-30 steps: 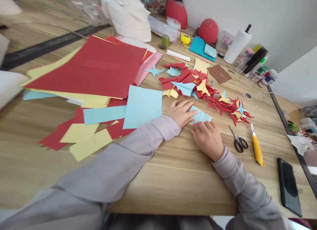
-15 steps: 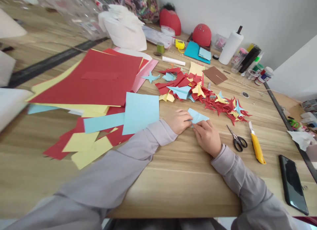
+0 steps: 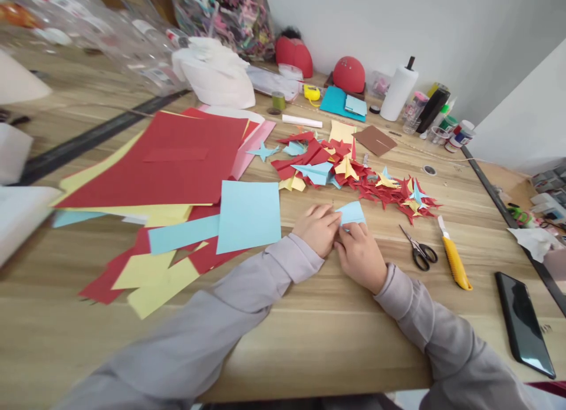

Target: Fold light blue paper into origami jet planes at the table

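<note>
A small folded piece of light-blue paper (image 3: 354, 212) lies on the wooden table between my two hands, with a crease across it. My left hand (image 3: 316, 228) bends over its left edge, fingers together and fingertips pressed on the paper. From below, my right hand (image 3: 360, 254) grips the near edge, thumb and fingers closed on it. Part of the paper is hidden under the fingers. Just beyond lies a heap of folded paper pieces (image 3: 313, 154) in red, blue and yellow. A square blue sheet (image 3: 250, 215) rests to the left of my left hand.
Black-handled scissors (image 3: 423, 255) and a yellow utility knife (image 3: 456, 263) lie right of my right hand, with a phone (image 3: 524, 321) nearer the edge. Large red sheets (image 3: 177, 180) cover the left side. Bottles (image 3: 435, 109) and a white roll (image 3: 398, 92) stand at the back.
The blue paper has gone from a pointed, creased shape to a more rectangular one under my fingers. Both hands stay close together on it. The view has tilted slightly.
</note>
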The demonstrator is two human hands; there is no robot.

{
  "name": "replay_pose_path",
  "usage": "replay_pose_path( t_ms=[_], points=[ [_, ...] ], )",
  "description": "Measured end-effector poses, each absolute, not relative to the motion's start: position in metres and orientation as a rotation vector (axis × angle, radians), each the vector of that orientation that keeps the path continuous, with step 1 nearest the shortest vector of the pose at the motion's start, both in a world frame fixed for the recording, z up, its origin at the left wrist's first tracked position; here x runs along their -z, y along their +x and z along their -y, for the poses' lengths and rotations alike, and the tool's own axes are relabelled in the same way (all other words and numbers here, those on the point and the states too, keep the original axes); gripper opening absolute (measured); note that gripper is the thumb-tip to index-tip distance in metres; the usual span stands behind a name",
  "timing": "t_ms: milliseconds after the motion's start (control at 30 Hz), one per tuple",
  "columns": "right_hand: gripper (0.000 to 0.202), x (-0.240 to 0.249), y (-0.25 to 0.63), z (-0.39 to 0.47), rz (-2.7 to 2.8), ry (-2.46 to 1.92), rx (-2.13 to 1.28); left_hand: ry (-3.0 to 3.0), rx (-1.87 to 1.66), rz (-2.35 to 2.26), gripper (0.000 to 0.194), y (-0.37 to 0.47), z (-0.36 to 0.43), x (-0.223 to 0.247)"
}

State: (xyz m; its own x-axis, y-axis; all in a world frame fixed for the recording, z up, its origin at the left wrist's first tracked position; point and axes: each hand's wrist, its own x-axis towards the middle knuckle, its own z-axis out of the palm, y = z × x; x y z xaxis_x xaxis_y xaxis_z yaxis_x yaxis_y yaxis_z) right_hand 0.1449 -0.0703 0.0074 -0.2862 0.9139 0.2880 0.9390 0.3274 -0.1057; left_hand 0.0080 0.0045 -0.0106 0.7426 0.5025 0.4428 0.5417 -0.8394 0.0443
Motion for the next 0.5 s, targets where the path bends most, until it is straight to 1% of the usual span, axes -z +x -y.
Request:
replay_pose_path(
  t_ms=[67, 200, 500],
  points=[
    [0.018, -0.008, 0.146, 0.071, 2.306, -1.660, 0.130, -2.839, 0.695, 0.841, 0.027, 0.007, -0.005, 0.010],
    [0.023, -0.009, 0.151, 0.068, 2.271, -1.710, 0.241, -2.808, 0.678, 0.901, 0.028, 0.007, -0.002, 0.007],
    [0.028, -0.011, 0.149, 0.066, 2.382, -1.775, 0.267, -2.763, 0.543, 0.912, 0.029, 0.012, 0.004, 0.000]
  ],
)
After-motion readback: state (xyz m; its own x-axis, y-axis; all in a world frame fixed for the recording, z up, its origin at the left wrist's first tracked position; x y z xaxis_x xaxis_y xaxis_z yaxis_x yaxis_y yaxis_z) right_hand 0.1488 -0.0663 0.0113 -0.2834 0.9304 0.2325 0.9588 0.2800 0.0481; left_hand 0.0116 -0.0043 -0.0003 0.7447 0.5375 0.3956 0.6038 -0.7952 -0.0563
